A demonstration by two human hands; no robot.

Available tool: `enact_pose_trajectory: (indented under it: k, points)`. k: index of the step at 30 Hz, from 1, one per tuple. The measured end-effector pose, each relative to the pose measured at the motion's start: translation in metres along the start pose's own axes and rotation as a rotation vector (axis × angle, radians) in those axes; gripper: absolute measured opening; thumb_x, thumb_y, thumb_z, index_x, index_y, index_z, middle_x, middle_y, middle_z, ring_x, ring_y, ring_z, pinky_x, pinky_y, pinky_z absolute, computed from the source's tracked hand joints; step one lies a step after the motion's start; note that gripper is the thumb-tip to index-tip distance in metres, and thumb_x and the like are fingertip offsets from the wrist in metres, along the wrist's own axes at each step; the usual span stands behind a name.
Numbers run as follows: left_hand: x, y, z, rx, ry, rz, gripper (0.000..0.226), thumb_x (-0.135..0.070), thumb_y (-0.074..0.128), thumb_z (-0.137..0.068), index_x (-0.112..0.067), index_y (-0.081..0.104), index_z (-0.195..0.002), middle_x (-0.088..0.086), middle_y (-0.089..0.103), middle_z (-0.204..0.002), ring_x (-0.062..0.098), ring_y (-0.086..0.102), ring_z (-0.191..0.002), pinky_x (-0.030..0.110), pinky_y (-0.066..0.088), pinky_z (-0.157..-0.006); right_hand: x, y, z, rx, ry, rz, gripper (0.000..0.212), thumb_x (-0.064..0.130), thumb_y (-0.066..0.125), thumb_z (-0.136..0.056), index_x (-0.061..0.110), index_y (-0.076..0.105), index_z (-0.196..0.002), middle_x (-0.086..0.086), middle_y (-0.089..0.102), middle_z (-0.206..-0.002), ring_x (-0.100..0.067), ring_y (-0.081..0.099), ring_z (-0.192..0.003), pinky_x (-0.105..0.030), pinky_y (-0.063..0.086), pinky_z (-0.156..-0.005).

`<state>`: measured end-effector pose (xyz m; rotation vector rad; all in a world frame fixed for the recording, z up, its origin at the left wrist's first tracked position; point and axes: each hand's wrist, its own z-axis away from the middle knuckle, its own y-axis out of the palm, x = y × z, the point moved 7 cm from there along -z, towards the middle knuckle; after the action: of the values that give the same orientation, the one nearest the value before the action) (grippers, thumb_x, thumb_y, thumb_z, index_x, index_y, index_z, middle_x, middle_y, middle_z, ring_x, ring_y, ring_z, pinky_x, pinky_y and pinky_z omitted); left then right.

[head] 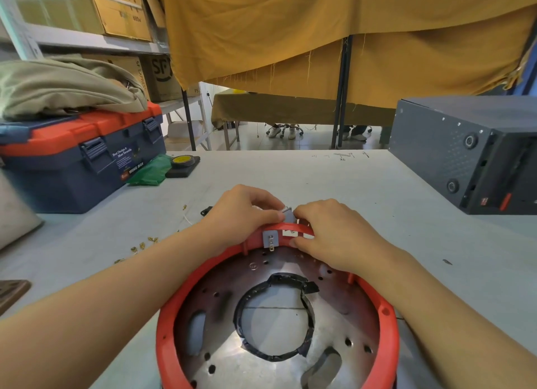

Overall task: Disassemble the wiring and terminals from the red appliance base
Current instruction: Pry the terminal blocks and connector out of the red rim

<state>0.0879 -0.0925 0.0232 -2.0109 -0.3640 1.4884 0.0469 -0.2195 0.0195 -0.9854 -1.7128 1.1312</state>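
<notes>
Red appliance base [171,316] sits on the grey table [377,191] right below me, its open side up, with the perforated metal plate [343,310] inside and a taped ring around the centre hole. I judge the plastic ring stiff and light, likely to skid on the table unless I lean on it, so the rim is where I steady it. At the far rim, both hands meet on a small grey terminal block [288,214]: my left hand [244,211] curls its fingers over and pinches the block from the left, and my right hand [328,228] pinches it from the right, thumb low against the rim. A second grey terminal piece [270,239] with metal tabs hangs just inside the rim; those tabs look thin and bendable. Both forearms reach in over the base's sides. Loose brass connectors [142,244] lie scattered to the left.
</notes>
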Motion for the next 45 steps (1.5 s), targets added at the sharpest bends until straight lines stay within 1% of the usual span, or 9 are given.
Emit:
enact_pose_trajectory:
  k: [5, 9, 13, 17, 20, 23, 28, 38, 45]
  points:
    - [-0.001, 0.002, -0.002, 0.042, -0.043, 0.114, 0.006, -0.014, 0.071, -0.082, -0.015, 0.071, -0.088, 0.001, 0.070, -0.093, 0.010, 0.064, -0.076, 0.024, 0.052, -0.078, 0.002, 0.000, 0.001, -0.002, -0.037, -0.029, 0.022, 0.038, 0.061, -0.086, 0.031, 0.056, -0.107, 0.007, 0.054, -0.087, -0.020, 0.057, -0.089, -0.030, 0.035, -0.061]
    - [-0.005, -0.003, -0.006, 0.056, -0.020, 0.167, 0.007, -0.012, 0.068, -0.084, -0.011, 0.069, -0.091, 0.006, 0.073, -0.084, 0.011, 0.064, -0.074, 0.024, 0.049, -0.071, 0.003, -0.001, 0.001, -0.011, -0.042, -0.021, 0.049, 0.040, 0.057, -0.090, 0.037, 0.041, -0.136, 0.002, 0.062, -0.108, -0.021, 0.057, -0.099, -0.034, 0.048, -0.073]
    - [0.002, -0.027, -0.020, -0.020, -0.021, 0.115, 0.009, -0.017, 0.064, -0.087, -0.021, 0.071, -0.091, 0.003, 0.074, -0.082, 0.023, 0.066, -0.082, 0.034, 0.047, -0.075, 0.002, 0.000, 0.001, -0.016, -0.024, -0.011, 0.051, 0.037, 0.054, -0.094, 0.034, 0.037, -0.142, 0.001, 0.061, -0.119, -0.025, 0.055, -0.109, -0.036, 0.049, -0.083]
    - [0.014, -0.035, -0.033, 0.038, 0.019, -0.121, 0.009, -0.027, 0.066, -0.087, -0.028, 0.070, -0.094, -0.010, 0.072, -0.080, 0.010, 0.064, -0.071, 0.023, 0.044, -0.058, 0.001, 0.001, 0.001, -0.012, -0.022, -0.021, 0.047, 0.036, 0.052, -0.095, 0.032, 0.041, -0.140, 0.000, 0.062, -0.118, -0.024, 0.056, -0.107, -0.036, 0.049, -0.085]
    - [0.017, -0.027, -0.044, 0.099, 0.075, -0.310, 0.019, -0.027, 0.070, -0.083, -0.027, 0.067, -0.102, -0.010, 0.068, -0.097, 0.004, 0.065, -0.081, 0.018, 0.049, -0.067, 0.001, 0.000, 0.001, -0.015, -0.015, -0.024, 0.045, 0.037, 0.052, -0.095, 0.032, 0.042, -0.138, 0.000, 0.062, -0.117, -0.024, 0.057, -0.105, -0.036, 0.049, -0.085]
    - [0.017, -0.011, -0.055, 0.170, 0.126, -0.447, 0.031, -0.023, 0.072, -0.081, -0.020, 0.064, -0.110, -0.004, 0.065, -0.106, 0.010, 0.061, -0.092, 0.023, 0.049, -0.084, 0.000, 0.001, 0.002, -0.012, 0.003, -0.026, 0.040, 0.037, 0.052, -0.094, 0.031, 0.047, -0.134, -0.001, 0.063, -0.114, -0.024, 0.058, -0.102, -0.036, 0.050, -0.083]
    - [0.016, 0.020, -0.065, 0.295, 0.213, -0.626, 0.031, -0.018, 0.067, -0.084, -0.012, 0.063, -0.114, 0.003, 0.063, -0.112, 0.012, 0.056, -0.096, 0.013, 0.038, -0.079, -0.001, 0.001, 0.002, -0.008, 0.018, -0.032, 0.019, 0.033, 0.052, -0.092, 0.027, 0.061, -0.108, -0.001, 0.064, -0.097, -0.023, 0.059, -0.088, -0.036, 0.050, -0.075]
    - [0.017, 0.024, -0.070, 0.282, 0.207, -0.672, 0.041, -0.019, 0.064, -0.087, -0.014, 0.056, -0.127, 0.003, 0.060, -0.123, 0.016, 0.054, -0.112, 0.016, 0.037, -0.084, -0.002, 0.000, 0.002, 0.005, 0.017, -0.020, 0.014, 0.030, 0.051, -0.092, 0.025, 0.061, -0.101, -0.003, 0.063, -0.093, -0.024, 0.058, -0.084, -0.032, 0.044, -0.067]
    - [-0.005, -0.007, -0.033, 0.250, 0.182, -0.454, 0.015, -0.023, 0.061, -0.089, -0.021, 0.068, -0.102, -0.010, 0.068, -0.099, 0.003, 0.063, -0.088, 0.016, 0.049, -0.081, 0.001, -0.001, 0.002, 0.010, 0.011, 0.030, 0.015, 0.029, 0.048, -0.094, 0.028, 0.060, -0.103, -0.004, 0.059, -0.093, -0.027, 0.055, -0.085, -0.030, 0.035, -0.063]
